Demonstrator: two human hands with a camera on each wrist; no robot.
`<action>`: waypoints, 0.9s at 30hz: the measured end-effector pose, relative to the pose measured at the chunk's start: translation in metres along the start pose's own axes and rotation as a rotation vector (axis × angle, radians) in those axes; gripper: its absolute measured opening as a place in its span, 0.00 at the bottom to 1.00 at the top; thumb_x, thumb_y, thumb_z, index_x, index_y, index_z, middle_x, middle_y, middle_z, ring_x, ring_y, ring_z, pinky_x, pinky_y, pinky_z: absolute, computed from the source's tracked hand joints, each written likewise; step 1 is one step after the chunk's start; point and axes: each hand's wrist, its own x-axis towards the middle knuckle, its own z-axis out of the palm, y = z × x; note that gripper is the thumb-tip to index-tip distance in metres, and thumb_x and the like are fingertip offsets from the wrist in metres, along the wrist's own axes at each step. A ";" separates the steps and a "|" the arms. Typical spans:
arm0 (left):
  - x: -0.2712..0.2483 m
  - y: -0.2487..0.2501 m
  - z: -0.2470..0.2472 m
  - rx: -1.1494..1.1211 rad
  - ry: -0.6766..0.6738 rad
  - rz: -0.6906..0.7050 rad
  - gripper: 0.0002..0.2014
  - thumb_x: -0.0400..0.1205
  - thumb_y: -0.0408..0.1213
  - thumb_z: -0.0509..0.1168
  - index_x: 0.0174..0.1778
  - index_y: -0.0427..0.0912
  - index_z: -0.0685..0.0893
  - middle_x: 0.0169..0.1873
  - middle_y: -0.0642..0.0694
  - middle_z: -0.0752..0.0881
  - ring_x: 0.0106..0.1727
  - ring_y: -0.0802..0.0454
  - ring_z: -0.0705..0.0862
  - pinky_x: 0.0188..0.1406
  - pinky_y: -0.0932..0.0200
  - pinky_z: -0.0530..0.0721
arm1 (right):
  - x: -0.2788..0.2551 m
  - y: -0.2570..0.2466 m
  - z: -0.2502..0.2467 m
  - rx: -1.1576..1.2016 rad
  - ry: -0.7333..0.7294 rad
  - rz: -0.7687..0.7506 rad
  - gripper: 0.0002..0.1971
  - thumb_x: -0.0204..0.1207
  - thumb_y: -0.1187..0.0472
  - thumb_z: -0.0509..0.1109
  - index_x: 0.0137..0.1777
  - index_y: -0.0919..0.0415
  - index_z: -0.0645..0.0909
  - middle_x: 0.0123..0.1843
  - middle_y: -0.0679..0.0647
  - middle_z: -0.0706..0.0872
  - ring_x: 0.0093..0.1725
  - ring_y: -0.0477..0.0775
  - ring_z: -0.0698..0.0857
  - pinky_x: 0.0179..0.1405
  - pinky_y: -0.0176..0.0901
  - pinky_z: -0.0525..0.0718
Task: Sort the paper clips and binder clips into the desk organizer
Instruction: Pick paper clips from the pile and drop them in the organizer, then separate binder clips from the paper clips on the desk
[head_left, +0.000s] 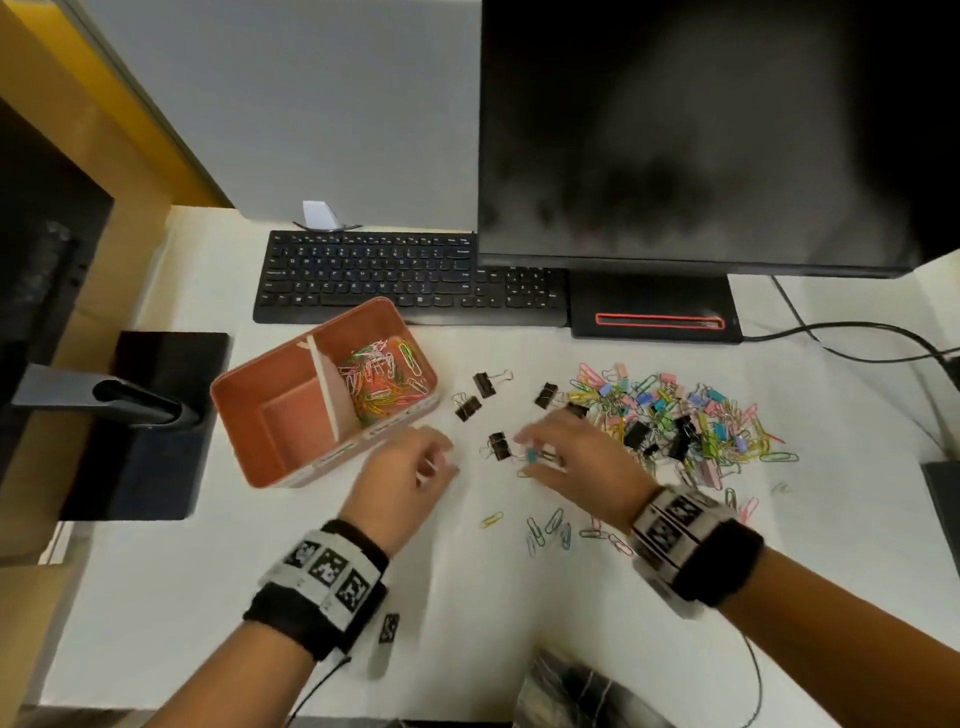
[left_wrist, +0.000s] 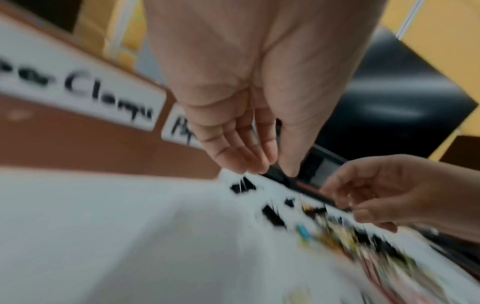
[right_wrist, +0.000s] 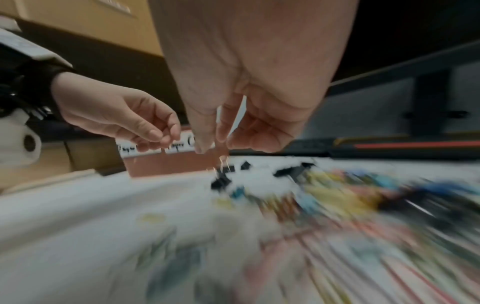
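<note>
The orange desk organizer stands left of centre; its right compartment holds coloured paper clips and its left one looks empty. My left hand hovers just right of the organizer and pinches a thin pale paper clip. My right hand hangs over a small blue binder clip lying on the desk, and pinches a thin paper clip. Several black binder clips lie between the organizer and the mixed pile of clips. Both wrist views are blurred.
A keyboard and monitor base line the back, under the monitor. Cables run at the right. Loose paper clips lie near my right wrist. A black stand is left of the organizer.
</note>
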 end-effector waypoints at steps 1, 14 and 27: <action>-0.003 -0.005 0.019 0.001 -0.080 -0.026 0.08 0.76 0.37 0.70 0.50 0.48 0.82 0.41 0.52 0.80 0.37 0.64 0.77 0.38 0.70 0.76 | -0.017 0.016 0.004 -0.021 -0.032 0.042 0.17 0.76 0.53 0.70 0.65 0.46 0.76 0.57 0.43 0.78 0.47 0.31 0.74 0.59 0.45 0.83; -0.002 -0.025 0.095 0.143 -0.253 -0.010 0.11 0.75 0.30 0.66 0.32 0.52 0.78 0.36 0.52 0.79 0.43 0.52 0.77 0.42 0.67 0.69 | -0.048 0.077 0.049 0.078 0.100 0.126 0.12 0.73 0.63 0.73 0.57 0.61 0.83 0.54 0.55 0.81 0.55 0.55 0.80 0.58 0.46 0.81; 0.006 0.008 0.111 0.133 -0.434 0.232 0.14 0.77 0.36 0.69 0.58 0.43 0.84 0.43 0.44 0.86 0.51 0.47 0.80 0.58 0.56 0.76 | -0.031 0.079 0.037 0.031 0.027 0.019 0.08 0.74 0.65 0.70 0.52 0.64 0.84 0.53 0.57 0.83 0.55 0.55 0.80 0.57 0.46 0.79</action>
